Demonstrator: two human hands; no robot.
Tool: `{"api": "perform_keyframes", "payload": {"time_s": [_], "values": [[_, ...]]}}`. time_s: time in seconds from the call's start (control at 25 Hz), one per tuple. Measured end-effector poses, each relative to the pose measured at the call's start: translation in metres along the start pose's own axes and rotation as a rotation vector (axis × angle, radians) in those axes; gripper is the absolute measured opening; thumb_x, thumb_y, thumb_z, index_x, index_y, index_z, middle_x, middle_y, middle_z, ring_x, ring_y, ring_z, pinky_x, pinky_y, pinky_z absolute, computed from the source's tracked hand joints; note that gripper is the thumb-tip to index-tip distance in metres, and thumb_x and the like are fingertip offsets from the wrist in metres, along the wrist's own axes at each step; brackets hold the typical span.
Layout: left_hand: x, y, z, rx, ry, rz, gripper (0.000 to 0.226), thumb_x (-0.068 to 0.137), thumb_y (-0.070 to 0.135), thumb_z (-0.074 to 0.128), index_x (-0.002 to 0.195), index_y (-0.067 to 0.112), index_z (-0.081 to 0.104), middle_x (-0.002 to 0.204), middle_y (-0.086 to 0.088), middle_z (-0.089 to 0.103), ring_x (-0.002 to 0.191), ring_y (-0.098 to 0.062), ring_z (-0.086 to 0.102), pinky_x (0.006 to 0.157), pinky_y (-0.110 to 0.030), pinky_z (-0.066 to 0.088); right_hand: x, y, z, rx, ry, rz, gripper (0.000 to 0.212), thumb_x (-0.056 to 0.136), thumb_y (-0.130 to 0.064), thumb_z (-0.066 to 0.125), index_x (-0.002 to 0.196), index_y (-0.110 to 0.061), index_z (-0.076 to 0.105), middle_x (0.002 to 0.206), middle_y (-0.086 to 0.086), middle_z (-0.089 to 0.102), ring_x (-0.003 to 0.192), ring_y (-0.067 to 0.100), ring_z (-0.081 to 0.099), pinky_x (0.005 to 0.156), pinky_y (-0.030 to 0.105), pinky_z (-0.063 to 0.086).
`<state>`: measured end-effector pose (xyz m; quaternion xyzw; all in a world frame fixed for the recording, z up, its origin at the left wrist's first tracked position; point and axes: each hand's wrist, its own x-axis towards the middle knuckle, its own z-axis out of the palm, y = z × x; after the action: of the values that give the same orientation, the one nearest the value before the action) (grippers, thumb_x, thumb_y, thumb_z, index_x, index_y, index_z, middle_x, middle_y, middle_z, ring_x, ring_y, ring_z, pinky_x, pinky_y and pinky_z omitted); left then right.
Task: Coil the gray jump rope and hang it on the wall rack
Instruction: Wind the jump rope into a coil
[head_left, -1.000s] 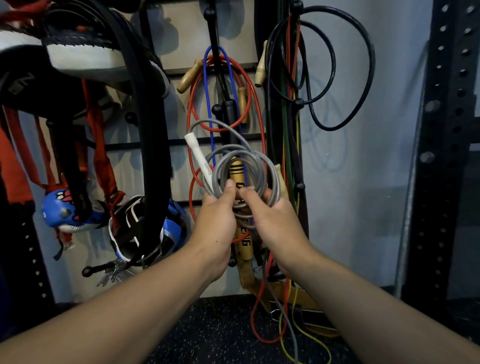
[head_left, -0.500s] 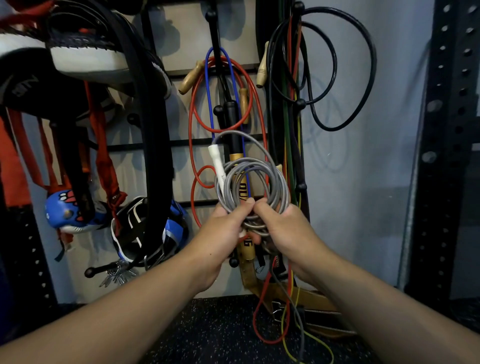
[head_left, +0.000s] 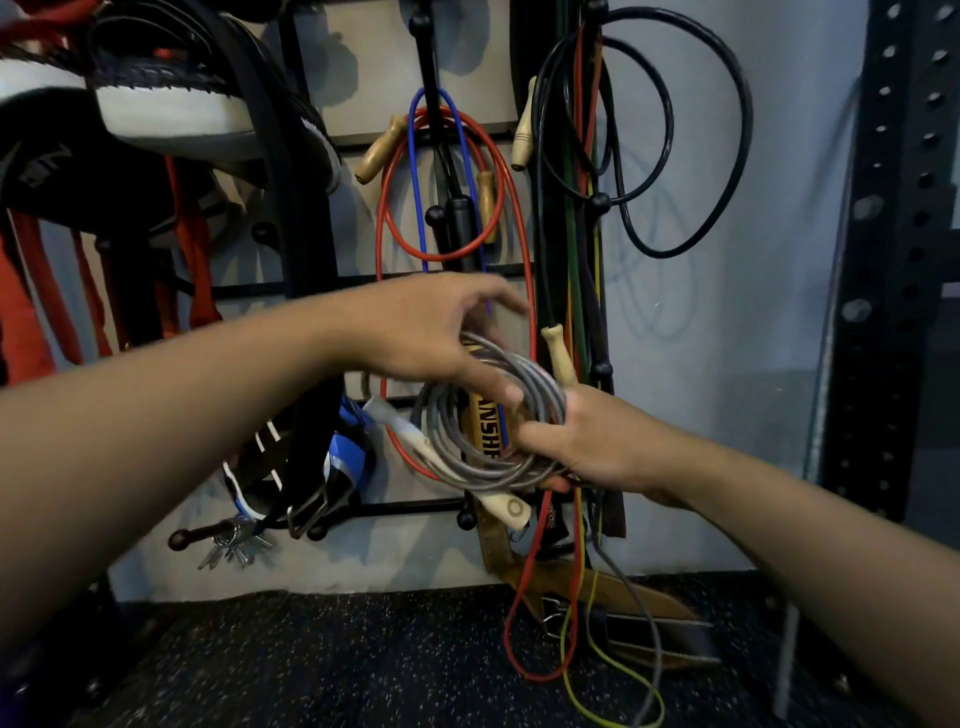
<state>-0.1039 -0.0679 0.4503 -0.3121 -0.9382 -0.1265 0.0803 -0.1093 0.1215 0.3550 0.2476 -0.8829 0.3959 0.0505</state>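
The gray jump rope (head_left: 485, 470) is wound into a loose coil of several loops in front of the wall rack (head_left: 435, 214). Its white handle (head_left: 402, 431) sticks out at the lower left. A pale handle end (head_left: 506, 506) pokes out beneath the coil. My right hand (head_left: 592, 441) grips the right side of the coil, palm toward me. My left hand (head_left: 426, 332) is above the coil, blurred, with fingers spread to the right and the thumb lying over the top loops. A gray strand (head_left: 655, 649) trails from under my right hand down to the floor.
Red rope (head_left: 524, 218), blue rope (head_left: 415, 171) and a black cable (head_left: 727, 171) hang on the rack's ball-tipped pegs, beside coloured bands (head_left: 574, 270). Boxing gear (head_left: 166, 109) and a blue headguard (head_left: 343, 457) crowd the left. Keys (head_left: 228, 548) hang low. A black perforated upright (head_left: 893, 260) stands at right.
My left hand has let go of the coil's bottom and swung up over its top. The coil has tipped lower, the white handle now points down-left, and my right hand alone holds it.
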Motion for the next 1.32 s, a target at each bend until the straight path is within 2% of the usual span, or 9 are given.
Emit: {"api": "perform_keyframes", "payload": {"time_s": [0.08,0.2,0.48,0.6,0.8,0.92,1.0,1.2,1.32], "values": [[0.014,0.007,-0.005,-0.066,-0.261,-0.098,0.048,0.076,0.046,0.083,0.116,0.023,0.069,0.090,0.004,0.079,0.084,-0.011,0.074,0.083,-0.029,0.052,0.002,-0.005,-0.004,-0.055,-0.018,-0.029,0.023,0.094,-0.020,0.060,0.072,-0.013,0.058,0.060,0.007,0.060,0.052,0.017,0.054,0.058,0.034,0.044],[0.020,0.001,0.007,-0.152,-0.326,-0.134,0.042,0.081,0.056,0.073,0.087,0.015,0.069,0.057,0.005,0.058,0.055,-0.012,0.054,0.067,-0.029,0.048,0.000,-0.005,-0.010,-0.102,-0.009,-0.048,0.017,0.093,-0.021,0.062,0.078,-0.014,0.062,0.067,0.008,0.062,0.057,0.017,0.055,0.058,0.034,0.044],[0.013,-0.013,0.039,-0.341,-0.064,-0.013,0.076,0.075,0.075,0.061,0.086,0.000,0.065,0.062,-0.003,0.042,0.051,-0.014,0.037,0.051,-0.030,0.034,-0.008,-0.001,-0.015,-0.168,0.008,-0.096,0.039,0.090,-0.042,0.073,0.084,-0.004,0.068,0.076,0.019,0.071,0.063,0.027,0.064,0.067,0.045,0.054],[0.010,-0.019,0.042,-0.450,0.008,-0.003,0.051,0.077,0.072,0.062,0.073,0.023,0.072,0.060,0.001,0.044,0.050,-0.014,0.036,0.050,-0.031,0.032,-0.015,-0.004,-0.028,-0.116,0.034,-0.102,0.051,0.079,-0.068,0.070,0.092,-0.020,0.079,0.093,0.014,0.079,0.089,0.031,0.075,0.088,0.050,0.059],[0.004,-0.019,0.044,-0.533,0.109,-0.026,0.050,0.081,0.067,0.061,0.085,0.019,0.078,0.061,0.001,0.041,0.052,-0.015,0.036,0.052,-0.030,0.032,-0.019,0.003,-0.050,-0.072,0.109,-0.077,0.057,0.080,-0.071,0.056,0.089,-0.020,0.080,0.070,-0.011,0.073,0.056,0.000,0.060,0.061,0.016,0.046],[0.001,-0.020,0.043,-0.617,0.173,-0.010,0.066,0.082,0.066,0.059,0.092,0.003,0.072,0.058,0.003,0.039,0.049,-0.012,0.037,0.052,-0.028,0.035,-0.025,0.021,-0.058,0.083,0.171,-0.025,0.067,0.079,-0.077,0.051,0.091,-0.019,0.082,0.064,-0.006,0.063,0.057,0.007,0.054,0.062,0.029,0.048],[-0.001,-0.018,0.044,-0.692,0.201,0.011,0.050,0.089,0.062,0.057,0.081,0.017,0.077,0.060,0.003,0.036,0.050,-0.013,0.034,0.055,-0.029,0.034,-0.028,0.033,-0.059,0.204,0.184,-0.007,0.078,0.076,-0.087,0.047,0.094,-0.019,0.082,0.068,0.005,0.058,0.066,0.019,0.055,0.068,0.035,0.051],[0.006,-0.009,0.050,-1.205,0.384,-0.016,0.052,0.098,0.049,0.056,0.053,0.026,0.068,0.057,0.010,0.031,0.045,-0.004,0.026,0.044,-0.017,0.024,-0.027,0.045,-0.039,0.705,0.108,-0.051,0.113,0.049,-0.096,0.061,0.121,-0.009,0.071,0.081,0.004,0.053,0.072,0.017,0.047,0.073,0.034,0.048],[0.012,0.002,0.057,-1.508,0.555,-0.078,0.047,0.096,0.051,0.059,0.057,0.025,0.056,0.052,0.011,0.032,0.041,-0.003,0.026,0.039,-0.014,0.022,-0.016,0.029,-0.009,0.685,0.107,-0.099,0.103,0.048,-0.088,0.073,0.125,-0.019,0.065,0.083,-0.001,0.059,0.071,0.013,0.050,0.067,0.031,0.046]]}}
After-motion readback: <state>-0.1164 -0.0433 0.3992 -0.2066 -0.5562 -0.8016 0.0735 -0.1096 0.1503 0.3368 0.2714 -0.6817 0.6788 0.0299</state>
